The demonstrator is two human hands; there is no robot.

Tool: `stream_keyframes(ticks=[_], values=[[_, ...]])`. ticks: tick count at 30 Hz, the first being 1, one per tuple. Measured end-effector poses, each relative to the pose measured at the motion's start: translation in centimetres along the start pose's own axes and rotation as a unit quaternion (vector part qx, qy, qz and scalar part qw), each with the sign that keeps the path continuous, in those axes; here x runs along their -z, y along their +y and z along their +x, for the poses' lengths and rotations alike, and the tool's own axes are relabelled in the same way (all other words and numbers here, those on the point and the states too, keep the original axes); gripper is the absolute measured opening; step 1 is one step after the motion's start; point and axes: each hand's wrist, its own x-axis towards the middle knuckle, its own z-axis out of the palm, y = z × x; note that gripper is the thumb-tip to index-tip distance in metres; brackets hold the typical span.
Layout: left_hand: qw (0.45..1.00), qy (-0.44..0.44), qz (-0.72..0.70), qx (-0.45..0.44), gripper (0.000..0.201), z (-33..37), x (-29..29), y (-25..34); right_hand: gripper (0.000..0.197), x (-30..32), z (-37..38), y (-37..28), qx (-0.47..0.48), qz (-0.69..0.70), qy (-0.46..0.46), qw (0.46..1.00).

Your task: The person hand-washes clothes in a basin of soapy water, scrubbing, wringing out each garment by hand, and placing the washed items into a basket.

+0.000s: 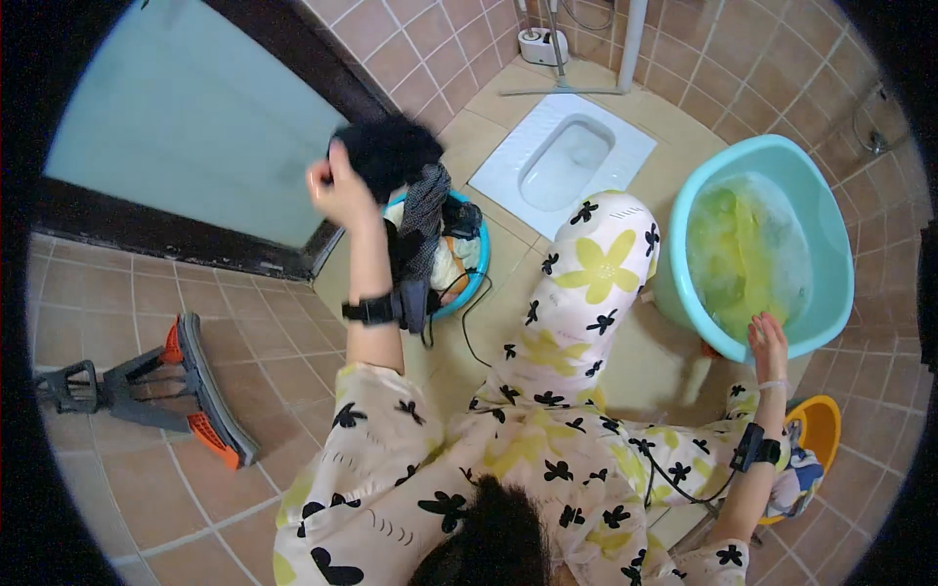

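My left hand [344,191] is raised at the left with its fingers curled, closed on a bunched black garment [388,151]. Just below, a round blue basin [478,276] holds a heap of clothes, a grey patterned garment [422,230] and an off-white piece among them. At the near rim of a large turquoise tub [681,269], my right hand [768,339] has its fingers together at the end of a yellow-green garment [750,249]. That garment lies in sudsy, yellowish water. The fingertips are partly hidden, so the grip there shows only in part.
A white squat toilet [567,161] is set in the tiled floor ahead. Beyond it stands a floor squeegee [562,90]. A yellow basin with clothes [826,430] sits at the lower right. At left is a grey-and-orange brush head [210,391], beside a frosted door [195,117].
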Motion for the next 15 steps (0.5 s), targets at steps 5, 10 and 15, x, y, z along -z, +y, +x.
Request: stream_keyframes(ticks=[5,10,15], values=[[0.844,-0.344,0.411,0.017,0.038,-7.8,16.3,-22.9,0.026,-1.4,2.2,2.5,0.023,0.043,0.022,0.999],[0.788,-0.403,0.465,0.04,0.039,-10.5,16.6,-24.2,0.025,-1.4,-0.5,0.0,-0.052,-0.057,0.019,0.997],[0.598,-0.586,0.534,0.114,0.057,-5.8,12.7,-21.9,0.03,-2.0,-2.9,-0.9,-0.089,-0.103,0.055,0.989]])
